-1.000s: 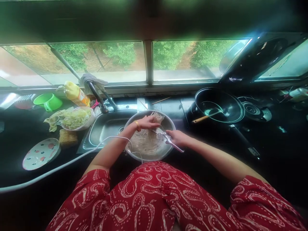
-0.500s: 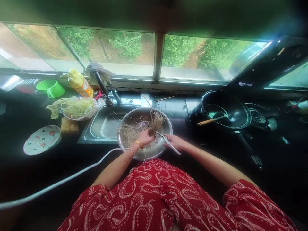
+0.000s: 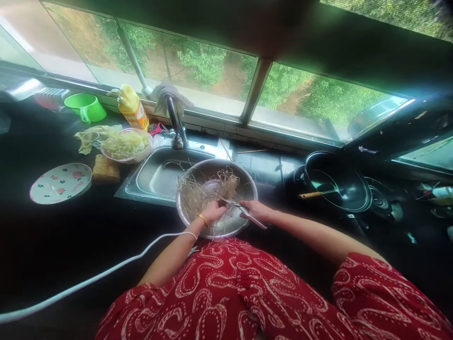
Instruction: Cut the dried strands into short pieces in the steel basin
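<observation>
i run this from afar: right hand [image 3: 257, 211] grips scissors [image 3: 239, 208] over the metal basin [image 3: 248, 182], long axis diagonal, blades aimed far-left, pale handles near-right. left hand [image 3: 213, 211] clenched on vermicelli noodles [image 3: 228, 183] inside the basin; bundle points toward the window [image 3: 208, 71], beige, wiry, tangled, ends frayed.

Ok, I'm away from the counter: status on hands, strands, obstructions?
Left hand gripping strands over metal bowl. Right hand on scissors, blades at the strands. Possible snag: white cable across left forearm.
</observation>
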Demonstrator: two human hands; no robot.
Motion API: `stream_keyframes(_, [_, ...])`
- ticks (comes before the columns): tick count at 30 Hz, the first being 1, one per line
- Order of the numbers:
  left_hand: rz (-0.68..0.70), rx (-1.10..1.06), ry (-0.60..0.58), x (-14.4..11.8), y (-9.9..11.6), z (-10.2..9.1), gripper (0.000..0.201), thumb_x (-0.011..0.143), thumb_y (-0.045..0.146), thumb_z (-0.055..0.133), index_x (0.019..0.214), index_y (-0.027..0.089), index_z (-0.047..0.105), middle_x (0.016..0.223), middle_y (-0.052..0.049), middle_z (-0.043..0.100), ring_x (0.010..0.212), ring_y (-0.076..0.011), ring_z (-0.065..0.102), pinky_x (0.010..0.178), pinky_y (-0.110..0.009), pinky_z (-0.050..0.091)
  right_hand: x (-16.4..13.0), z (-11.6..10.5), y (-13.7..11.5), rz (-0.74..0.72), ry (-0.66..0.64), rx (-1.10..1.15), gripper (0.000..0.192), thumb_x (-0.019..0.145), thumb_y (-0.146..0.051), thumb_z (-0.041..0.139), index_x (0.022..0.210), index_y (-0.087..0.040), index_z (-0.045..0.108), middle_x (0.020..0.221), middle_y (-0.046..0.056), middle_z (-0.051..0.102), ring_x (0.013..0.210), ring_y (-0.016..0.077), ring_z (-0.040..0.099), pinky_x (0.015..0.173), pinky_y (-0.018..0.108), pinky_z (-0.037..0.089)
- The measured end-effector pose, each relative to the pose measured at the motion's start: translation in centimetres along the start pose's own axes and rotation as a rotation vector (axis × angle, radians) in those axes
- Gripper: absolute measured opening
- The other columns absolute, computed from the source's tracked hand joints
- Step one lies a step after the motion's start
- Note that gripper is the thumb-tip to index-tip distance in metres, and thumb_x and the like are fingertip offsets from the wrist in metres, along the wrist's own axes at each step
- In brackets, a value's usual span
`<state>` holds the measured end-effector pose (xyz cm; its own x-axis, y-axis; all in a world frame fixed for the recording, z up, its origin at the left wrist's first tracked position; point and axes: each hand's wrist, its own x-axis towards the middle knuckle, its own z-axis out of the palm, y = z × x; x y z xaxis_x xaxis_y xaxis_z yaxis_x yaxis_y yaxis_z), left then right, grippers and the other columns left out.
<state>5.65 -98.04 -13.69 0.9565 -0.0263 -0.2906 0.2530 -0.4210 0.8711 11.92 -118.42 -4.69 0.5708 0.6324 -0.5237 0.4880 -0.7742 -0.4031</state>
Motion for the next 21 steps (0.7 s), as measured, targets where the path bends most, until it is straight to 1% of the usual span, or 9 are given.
stream_keyframes(3, [-0.029, -0.034, -0.044, -0.2, -0.5, 0.1, 0.016, 0.071, 0.020, 0.054, 0.077, 0.013, 0.068, 0.071, -0.002, 0.066, 0.070, -0.0151, 0.058, 0.070, -0.026, 0.046, 0.1, -0.5, -0.4, 0.009, -0.034, -0.021, 0.039, 0.080, -0.032, 0.066, 0.116, -0.019, 0.066, 0.093, 0.006, 0.071, 0.084, 0.0189, 0.064, 0.072, 0.024, 0.042])
stream_keyframes(5, [-0.026, -0.098, -0.078, -0.4, -0.6, 0.3, 0.012, 0.071, 0.020, 0.054, 0.071, 0.013, 0.064, 0.068, -0.002, 0.063, 0.065, -0.0139, 0.055, 0.066, -0.026, 0.044, 0.0, -1.1, -0.6, 0.002, -0.056, -0.042, 0.038, 0.079, -0.032, 0.066, 0.115, -0.018, 0.066, 0.093, 0.007, 0.071, 0.084, 0.0192, 0.064, 0.072, 0.025, 0.043])
stream_keyframes(7, [-0.032, -0.171, -0.080, -0.6, -0.4, 0.4, 0.011, 0.072, 0.019, 0.052, 0.071, 0.014, 0.061, 0.064, -0.001, 0.060, 0.060, -0.0127, 0.051, 0.061, -0.025, 0.042, -0.1, -1.8, -0.8, -0.015, -0.088, -0.060, 0.038, 0.080, -0.032, 0.066, 0.115, -0.017, 0.066, 0.094, 0.007, 0.071, 0.083, 0.0195, 0.064, 0.071, 0.025, 0.043])
stream_keyframes(9, [-0.036, -0.223, -0.059, -0.7, 0.0, 0.4, 0.010, 0.073, 0.019, 0.051, 0.074, 0.014, 0.060, 0.062, 0.001, 0.056, 0.057, -0.0118, 0.048, 0.057, -0.025, 0.039, 0.0, -2.6, -0.8, -0.032, -0.131, -0.072, 0.038, 0.081, -0.032, 0.064, 0.116, -0.017, 0.066, 0.096, 0.008, 0.071, 0.083, 0.0197, 0.064, 0.072, 0.025, 0.043])
stream_keyframes(12, [-0.008, -0.274, -0.053, -0.8, 0.6, 0.6, 0.009, 0.072, 0.016, 0.051, 0.077, 0.015, 0.058, 0.062, 0.003, 0.055, 0.057, -0.0111, 0.047, 0.057, -0.024, 0.038, 0.4, -3.3, -1.0, -0.040, -0.183, -0.068, 0.046, 0.082, -0.033, 0.062, 0.125, -0.015, 0.060, 0.103, 0.010, 0.071, 0.088, 0.0209, 0.064, 0.074, 0.026, 0.044])
stream_keyframes(15, [0.019, -0.310, -0.067, -0.9, 0.9, 0.9, 0.008, 0.073, 0.015, 0.048, 0.074, 0.016, 0.057, 0.063, 0.003, 0.054, 0.058, -0.0110, 0.047, 0.058, -0.024, 0.039, 0.8, -3.5, -1.4, -0.033, -0.192, -0.088, 0.054, 0.082, -0.036, 0.062, 0.131, -0.014, 0.055, 0.109, 0.012, 0.069, 0.093, 0.0233, 0.065, 0.076, 0.027, 0.045])
stream_keyframes(18, [0.038, -0.301, -0.063, -1.0, 1.0, 1.1, 0.008, 0.073, 0.014, 0.047, 0.071, 0.016, 0.055, 0.061, 0.003, 0.053, 0.057, -0.0106, 0.045, 0.058, -0.024, 0.038, 0.9, -3.1, -1.6, -0.034, -0.160, -0.126, 0.051, 0.083, -0.037, 0.061, 0.128, -0.014, 0.056, 0.109, 0.013, 0.070, 0.093, 0.0242, 0.066, 0.076, 0.028, 0.045])
stream_keyframes(21, [0.032, -0.288, -0.066, -1.2, 1.2, 0.8, 0.009, 0.072, 0.014, 0.047, 0.066, 0.017, 0.052, 0.057, 0.003, 0.050, 0.055, -0.0100, 0.042, 0.056, -0.024, 0.036, 0.8, -2.7, -1.5, -0.036, -0.143, -0.198, 0.047, 0.085, -0.037, 0.058, 0.126, -0.015, 0.058, 0.106, 0.014, 0.071, 0.091, 0.0247, 0.067, 0.074, 0.028, 0.044])
